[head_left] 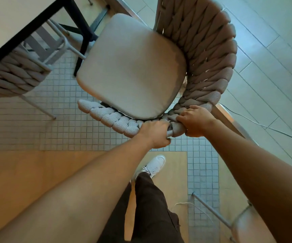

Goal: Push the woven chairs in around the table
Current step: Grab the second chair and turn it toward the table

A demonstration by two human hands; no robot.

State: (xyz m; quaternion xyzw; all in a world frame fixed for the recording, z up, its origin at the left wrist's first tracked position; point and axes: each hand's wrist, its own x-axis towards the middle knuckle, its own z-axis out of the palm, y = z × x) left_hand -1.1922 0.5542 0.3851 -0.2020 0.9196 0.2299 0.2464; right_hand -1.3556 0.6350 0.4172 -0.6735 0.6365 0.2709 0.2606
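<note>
A woven chair (210, 55) with a pale seat cushion (131, 67) stands right below me, its thick grey rope back curving from the lower middle up the right side. My left hand (154, 134) and my right hand (197, 121) both grip the top rail of that back, close together. The white table (10, 20) with a dark edge fills the upper left, and its black leg (82, 35) stands beside the cushion's front. A second woven chair (13, 74) sits partly under the table at the left.
Small grey floor tiles lie under the chairs, with wooden flooring nearer me. My own leg and white shoe (154, 165) stand just behind the chair. A metal frame (217, 213) and a thin cable (264, 125) lie at the right.
</note>
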